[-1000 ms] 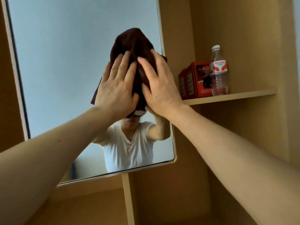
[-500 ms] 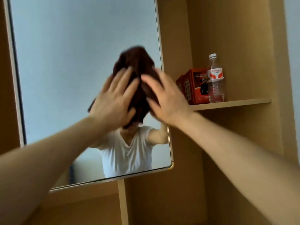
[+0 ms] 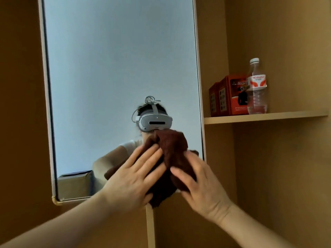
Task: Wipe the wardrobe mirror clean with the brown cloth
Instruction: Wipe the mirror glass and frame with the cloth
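At lower right corner of tall framed wardrobe mirror, 2 hands, left hand and right hand, fingers straight, press bunched brown cloth flat against glass.

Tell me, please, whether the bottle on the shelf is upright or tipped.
Upright: the bottle stands on its base on the shelf, white cap uppermost.

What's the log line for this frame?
phase: wiping | left hand: pressing brown cloth | right hand: pressing brown cloth | contact: mirror lower right, cloth past bottom edge
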`<action>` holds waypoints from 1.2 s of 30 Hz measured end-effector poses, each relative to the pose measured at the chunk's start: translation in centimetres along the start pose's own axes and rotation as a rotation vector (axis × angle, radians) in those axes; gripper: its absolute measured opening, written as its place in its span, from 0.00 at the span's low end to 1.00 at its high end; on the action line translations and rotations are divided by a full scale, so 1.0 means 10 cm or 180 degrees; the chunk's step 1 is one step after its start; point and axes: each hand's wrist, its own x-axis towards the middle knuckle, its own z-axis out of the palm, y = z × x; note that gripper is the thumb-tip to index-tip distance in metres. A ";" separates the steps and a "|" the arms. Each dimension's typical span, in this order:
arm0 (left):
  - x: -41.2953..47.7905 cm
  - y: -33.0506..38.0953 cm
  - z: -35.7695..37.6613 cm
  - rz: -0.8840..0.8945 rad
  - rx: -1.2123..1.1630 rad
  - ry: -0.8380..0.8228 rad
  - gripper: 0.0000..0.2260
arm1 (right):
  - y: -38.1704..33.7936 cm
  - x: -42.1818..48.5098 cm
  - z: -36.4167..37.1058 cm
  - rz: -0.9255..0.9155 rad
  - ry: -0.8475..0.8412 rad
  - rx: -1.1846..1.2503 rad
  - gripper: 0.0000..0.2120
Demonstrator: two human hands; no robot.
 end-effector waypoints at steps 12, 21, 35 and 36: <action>1.14 -1.19 -0.78 -0.1639 0.0213 0.0390 0.30 | 0.34 2.05 -0.69 0.0970 0.0904 0.0574 0.21; -0.37 -0.24 -0.07 -0.0741 -0.0238 0.0011 0.38 | -0.26 0.76 -0.10 0.0070 0.0386 0.0537 0.07; 0.41 -1.03 -0.43 -0.1544 -0.0086 0.0400 0.35 | 0.01 2.00 -0.32 0.0726 0.1249 0.0320 0.06; 0.22 -0.86 -0.34 -0.1418 -0.0119 0.0433 0.35 | -0.10 1.76 -0.20 0.0664 0.1231 0.0352 0.06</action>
